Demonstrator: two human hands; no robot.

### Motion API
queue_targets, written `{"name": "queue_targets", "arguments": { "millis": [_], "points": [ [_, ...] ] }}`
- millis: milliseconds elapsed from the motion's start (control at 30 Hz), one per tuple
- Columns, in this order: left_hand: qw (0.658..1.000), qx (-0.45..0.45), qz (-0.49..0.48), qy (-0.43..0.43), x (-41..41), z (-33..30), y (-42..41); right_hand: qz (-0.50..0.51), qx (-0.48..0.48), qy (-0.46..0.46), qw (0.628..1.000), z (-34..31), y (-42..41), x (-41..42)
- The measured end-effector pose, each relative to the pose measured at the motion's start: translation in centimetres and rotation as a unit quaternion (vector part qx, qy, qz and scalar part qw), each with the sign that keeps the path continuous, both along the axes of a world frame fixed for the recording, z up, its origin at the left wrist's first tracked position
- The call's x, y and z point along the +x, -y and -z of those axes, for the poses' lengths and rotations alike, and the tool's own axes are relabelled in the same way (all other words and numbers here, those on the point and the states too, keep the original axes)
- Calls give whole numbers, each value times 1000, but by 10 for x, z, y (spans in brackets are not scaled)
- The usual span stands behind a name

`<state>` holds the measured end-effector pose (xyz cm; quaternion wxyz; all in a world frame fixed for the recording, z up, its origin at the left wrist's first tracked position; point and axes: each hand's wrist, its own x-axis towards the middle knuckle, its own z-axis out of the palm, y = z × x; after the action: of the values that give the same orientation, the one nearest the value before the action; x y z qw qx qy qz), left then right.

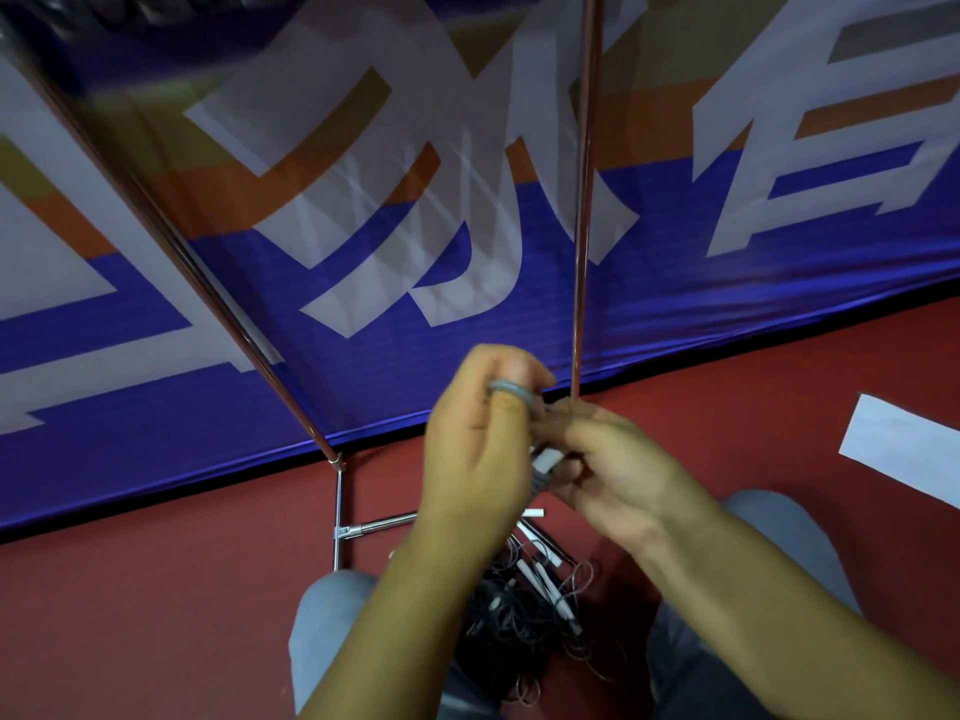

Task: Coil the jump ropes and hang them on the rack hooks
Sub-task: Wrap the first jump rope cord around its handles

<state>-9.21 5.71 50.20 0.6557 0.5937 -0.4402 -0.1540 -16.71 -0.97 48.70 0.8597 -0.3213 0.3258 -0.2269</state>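
Observation:
My left hand point(475, 449) grips a coiled grey jump rope point(511, 392), its loops wrapped over my fingers. My right hand point(608, 470) meets it from the right and pinches the rope's white handle point(546, 462). Both hands are held up in front of the metal rack, whose upright poles point(582, 241) rise behind them. On the red floor between my knees lies a tangled pile of black jump ropes with white handles point(530, 600). No hooks are visible in the frame.
A slanted rack pole point(208, 283) runs down to a base joint point(340, 530) on the red floor. A large blue, orange and white banner point(363, 226) hangs behind the rack. A white sheet point(904, 444) lies on the floor at right.

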Motion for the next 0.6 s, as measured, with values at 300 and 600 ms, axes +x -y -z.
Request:
{"name": "queue_targets", "arguments": {
  "millis": [300, 600],
  "points": [
    [939, -33, 28, 340, -12, 16, -19, 109, -56, 35, 992, -28, 11, -12],
    [996, -16, 32, 87, -24, 28, -24, 159, -45, 102, 981, -32, 10, -9]
  ]
}}
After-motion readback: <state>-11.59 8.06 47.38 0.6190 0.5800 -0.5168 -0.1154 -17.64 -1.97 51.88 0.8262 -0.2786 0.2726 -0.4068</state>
